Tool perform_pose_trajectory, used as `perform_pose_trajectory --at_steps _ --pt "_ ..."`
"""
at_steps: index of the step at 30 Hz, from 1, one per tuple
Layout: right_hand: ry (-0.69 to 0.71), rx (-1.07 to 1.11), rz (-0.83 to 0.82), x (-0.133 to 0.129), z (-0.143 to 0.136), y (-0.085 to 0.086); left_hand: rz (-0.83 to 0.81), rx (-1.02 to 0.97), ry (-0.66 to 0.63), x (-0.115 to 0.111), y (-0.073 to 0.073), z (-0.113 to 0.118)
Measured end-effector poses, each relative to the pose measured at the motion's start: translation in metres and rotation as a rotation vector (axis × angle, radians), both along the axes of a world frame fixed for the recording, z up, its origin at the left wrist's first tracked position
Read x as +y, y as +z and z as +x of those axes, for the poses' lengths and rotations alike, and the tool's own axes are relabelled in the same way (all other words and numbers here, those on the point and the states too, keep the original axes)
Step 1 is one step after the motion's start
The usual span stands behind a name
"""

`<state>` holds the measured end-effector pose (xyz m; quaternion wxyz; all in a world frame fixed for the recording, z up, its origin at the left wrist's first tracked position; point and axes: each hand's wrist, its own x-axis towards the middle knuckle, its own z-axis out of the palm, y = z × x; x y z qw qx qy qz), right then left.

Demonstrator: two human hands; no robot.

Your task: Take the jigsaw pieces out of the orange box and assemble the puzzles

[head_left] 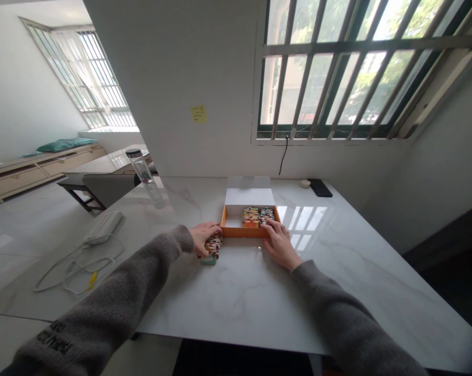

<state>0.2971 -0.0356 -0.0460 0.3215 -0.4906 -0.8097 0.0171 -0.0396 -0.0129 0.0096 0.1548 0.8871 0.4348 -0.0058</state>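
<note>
An orange-sided box with a white inside sits on the table, its white lid tipped back behind it. Stacks of colourful thin pieces, like cards or puzzle pieces, fill its middle and right side; the left compartment shows bare white. My left hand is closed around another stack of colourful pieces, standing on the table by the box's front left corner. A greenish flat piece shows at that stack's near end. My right hand grips the box's front right corner, fingers over the rim beside the stacks.
A white power strip with a looped cable lies at the left. A glass bottle stands at the back left. At the back right are a black phone and a small white round object. The wall rises behind the table.
</note>
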Motion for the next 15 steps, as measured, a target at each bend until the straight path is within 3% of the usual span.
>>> perform_pose_trajectory --at_steps 7,12,15 --pt "-0.005 -0.016 0.009 0.001 0.000 -0.002 0.099 -0.166 -0.026 -0.005 0.013 0.006" --pt "-0.023 -0.021 0.012 0.001 -0.001 -0.001 0.347 -0.275 -0.087 -0.003 0.020 0.044" --pt "-0.028 -0.019 0.016 0.000 -0.001 0.000 0.375 -0.307 -0.034 0.017 0.021 0.068"
